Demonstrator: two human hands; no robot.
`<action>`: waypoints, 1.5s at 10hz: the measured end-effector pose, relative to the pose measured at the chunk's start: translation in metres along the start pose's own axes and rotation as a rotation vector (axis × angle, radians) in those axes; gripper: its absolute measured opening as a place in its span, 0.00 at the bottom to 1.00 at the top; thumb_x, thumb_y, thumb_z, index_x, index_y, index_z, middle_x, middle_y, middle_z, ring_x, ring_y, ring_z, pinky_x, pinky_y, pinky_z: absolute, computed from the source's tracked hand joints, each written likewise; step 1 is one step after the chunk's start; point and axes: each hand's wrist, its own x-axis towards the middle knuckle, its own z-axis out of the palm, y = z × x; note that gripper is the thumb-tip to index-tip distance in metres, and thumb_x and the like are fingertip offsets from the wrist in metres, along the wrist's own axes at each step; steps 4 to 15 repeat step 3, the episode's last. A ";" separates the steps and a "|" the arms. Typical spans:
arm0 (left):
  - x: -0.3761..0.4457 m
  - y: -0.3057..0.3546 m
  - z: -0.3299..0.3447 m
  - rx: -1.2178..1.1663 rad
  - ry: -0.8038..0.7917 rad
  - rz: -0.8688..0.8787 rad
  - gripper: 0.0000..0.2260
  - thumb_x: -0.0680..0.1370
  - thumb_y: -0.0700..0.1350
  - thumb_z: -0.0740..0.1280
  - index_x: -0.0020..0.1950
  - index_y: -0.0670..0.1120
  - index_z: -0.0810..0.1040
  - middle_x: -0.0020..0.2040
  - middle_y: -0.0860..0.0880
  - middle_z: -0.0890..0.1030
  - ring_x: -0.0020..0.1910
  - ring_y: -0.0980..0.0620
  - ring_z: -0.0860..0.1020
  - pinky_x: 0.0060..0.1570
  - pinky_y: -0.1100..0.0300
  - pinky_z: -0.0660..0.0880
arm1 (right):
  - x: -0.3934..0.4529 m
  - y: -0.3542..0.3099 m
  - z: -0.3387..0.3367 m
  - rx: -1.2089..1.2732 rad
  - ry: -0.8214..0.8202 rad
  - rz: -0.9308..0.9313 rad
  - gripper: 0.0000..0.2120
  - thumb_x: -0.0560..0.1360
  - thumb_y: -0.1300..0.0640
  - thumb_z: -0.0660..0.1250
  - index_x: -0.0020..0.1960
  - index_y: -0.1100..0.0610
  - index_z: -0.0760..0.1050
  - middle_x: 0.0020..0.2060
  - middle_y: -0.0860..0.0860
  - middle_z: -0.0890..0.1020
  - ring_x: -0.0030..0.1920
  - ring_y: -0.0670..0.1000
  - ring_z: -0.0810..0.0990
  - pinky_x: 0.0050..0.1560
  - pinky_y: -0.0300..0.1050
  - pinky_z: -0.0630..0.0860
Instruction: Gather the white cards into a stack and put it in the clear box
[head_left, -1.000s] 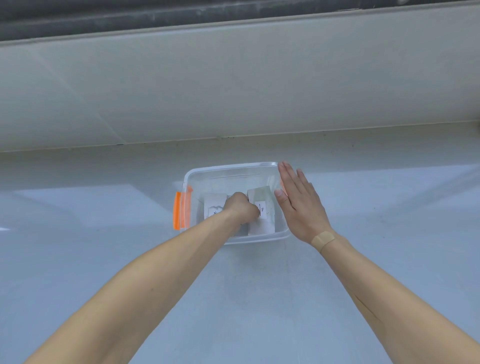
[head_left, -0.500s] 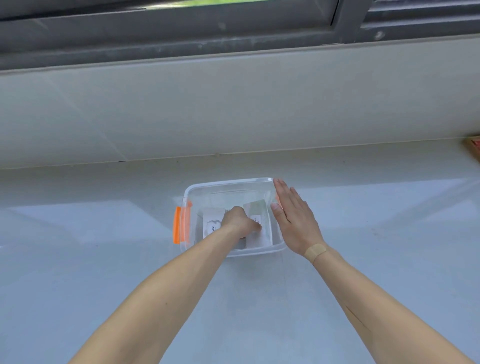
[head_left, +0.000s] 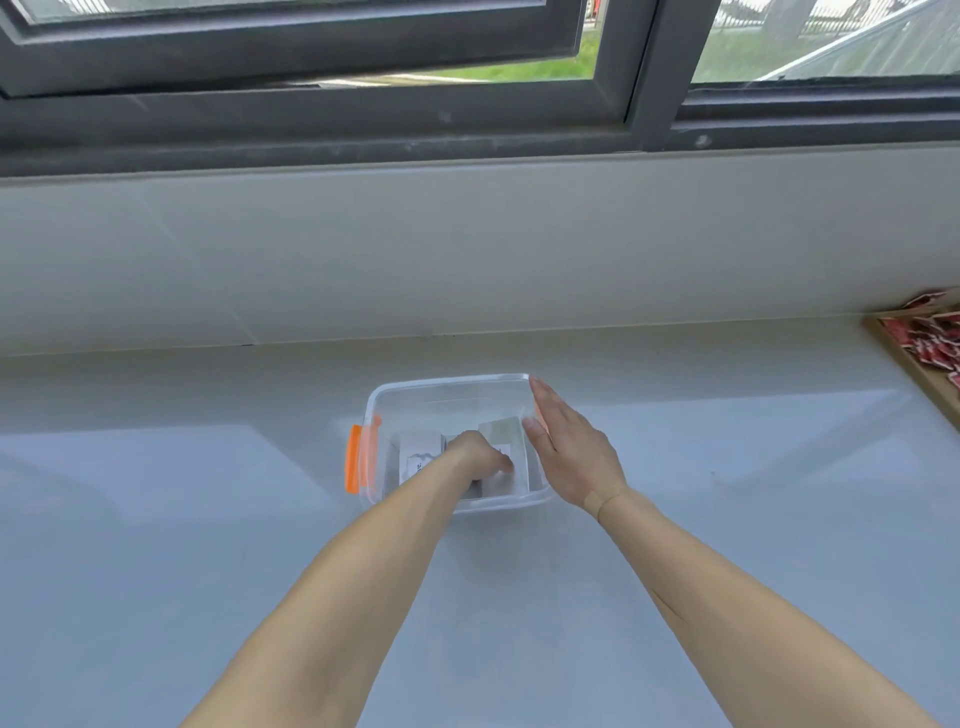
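A clear box (head_left: 441, 387) with an orange latch (head_left: 354, 465) on its left side sits on the pale counter. White cards (head_left: 418, 458) lie on its floor, some leaning by the right wall. My left hand (head_left: 480, 457) is down inside the box, its fingers closed on the white cards there. My right hand (head_left: 569, 452) rests flat, fingers straight, against the outside of the box's right wall. A plaster strip crosses that wrist.
A wooden tray (head_left: 914, 364) of red packets stands at the far right edge of the counter. A tiled wall rises behind the box, with a dark window frame (head_left: 467, 124) above it.
The view has tilted up, bringing the window and the tray of red packets into sight. Both hands have stayed where they were at the box.
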 end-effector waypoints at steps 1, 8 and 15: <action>-0.011 -0.004 -0.005 -0.042 0.045 0.040 0.13 0.76 0.51 0.67 0.38 0.43 0.71 0.33 0.48 0.70 0.35 0.47 0.72 0.31 0.60 0.66 | -0.007 -0.003 -0.006 -0.012 0.013 0.044 0.24 0.81 0.42 0.47 0.76 0.43 0.49 0.76 0.43 0.61 0.72 0.50 0.65 0.61 0.54 0.68; -0.036 -0.020 -0.025 -0.186 0.170 0.235 0.11 0.77 0.49 0.65 0.56 0.46 0.77 0.57 0.48 0.78 0.56 0.45 0.76 0.51 0.59 0.69 | -0.029 -0.006 -0.020 0.039 0.126 0.056 0.19 0.81 0.43 0.52 0.71 0.42 0.62 0.68 0.44 0.73 0.66 0.50 0.72 0.53 0.51 0.71; -0.036 -0.020 -0.025 -0.186 0.170 0.235 0.11 0.77 0.49 0.65 0.56 0.46 0.77 0.57 0.48 0.78 0.56 0.45 0.76 0.51 0.59 0.69 | -0.029 -0.006 -0.020 0.039 0.126 0.056 0.19 0.81 0.43 0.52 0.71 0.42 0.62 0.68 0.44 0.73 0.66 0.50 0.72 0.53 0.51 0.71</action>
